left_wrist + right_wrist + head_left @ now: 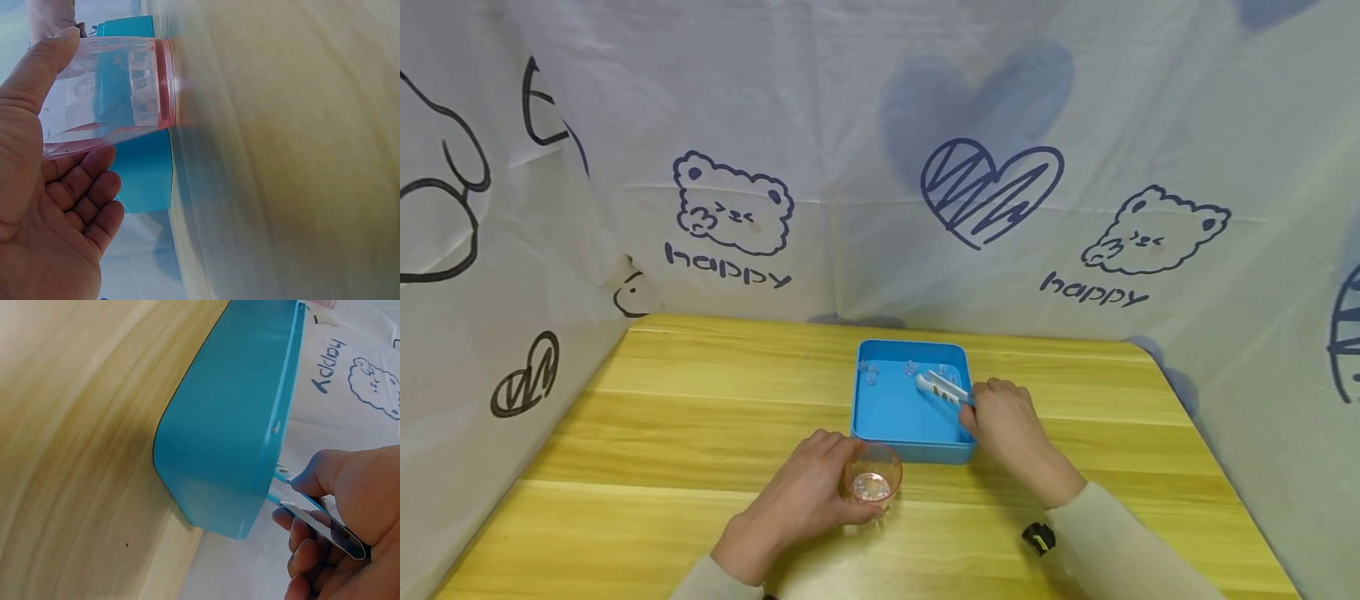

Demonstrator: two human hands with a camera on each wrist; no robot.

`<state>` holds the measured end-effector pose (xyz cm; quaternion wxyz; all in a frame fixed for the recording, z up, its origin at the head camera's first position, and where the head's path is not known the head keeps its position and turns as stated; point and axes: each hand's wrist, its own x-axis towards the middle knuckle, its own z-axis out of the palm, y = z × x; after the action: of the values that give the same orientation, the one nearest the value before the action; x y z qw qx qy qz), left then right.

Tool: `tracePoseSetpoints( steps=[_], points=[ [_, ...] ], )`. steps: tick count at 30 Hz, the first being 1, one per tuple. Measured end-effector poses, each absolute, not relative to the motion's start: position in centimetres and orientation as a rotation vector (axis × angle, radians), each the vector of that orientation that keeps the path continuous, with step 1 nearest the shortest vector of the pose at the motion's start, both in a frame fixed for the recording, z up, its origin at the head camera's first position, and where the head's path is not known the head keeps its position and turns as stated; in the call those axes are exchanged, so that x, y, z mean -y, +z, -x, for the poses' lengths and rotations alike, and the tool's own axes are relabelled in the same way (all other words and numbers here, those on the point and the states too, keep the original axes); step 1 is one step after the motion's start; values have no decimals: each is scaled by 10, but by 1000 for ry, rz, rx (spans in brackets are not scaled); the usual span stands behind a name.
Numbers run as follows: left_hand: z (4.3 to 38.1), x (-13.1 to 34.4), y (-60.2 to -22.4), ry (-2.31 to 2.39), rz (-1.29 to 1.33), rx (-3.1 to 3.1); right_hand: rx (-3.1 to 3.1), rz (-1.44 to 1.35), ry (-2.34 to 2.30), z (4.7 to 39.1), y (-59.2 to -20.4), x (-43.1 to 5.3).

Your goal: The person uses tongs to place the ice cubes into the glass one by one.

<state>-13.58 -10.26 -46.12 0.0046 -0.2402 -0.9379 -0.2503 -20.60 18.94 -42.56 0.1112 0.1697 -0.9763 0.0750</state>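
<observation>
Two hands (805,483) (1009,423) grip an upright cup (872,483) (left) and slanted tongs (942,392) pointing leftward (right).

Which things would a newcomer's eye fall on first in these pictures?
Probably the bright blue tray, standing on the wooden table, draws the eye first. At its near side, the left hand holds a clear cup; over the tray, the right hand holds white tongs.

Curtained-off tabletop nook, wood-grain table (662,417), white drapes (842,200) printed with hearts (992,193), bears (733,204)
</observation>
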Motion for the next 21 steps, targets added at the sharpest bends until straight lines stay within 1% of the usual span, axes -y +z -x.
tracePoseSetpoints(
  steps=[21],
  points=[
    [135,102,-461,-763,752,2924,2679,-614,423,159,-407,-193]
  ],
)
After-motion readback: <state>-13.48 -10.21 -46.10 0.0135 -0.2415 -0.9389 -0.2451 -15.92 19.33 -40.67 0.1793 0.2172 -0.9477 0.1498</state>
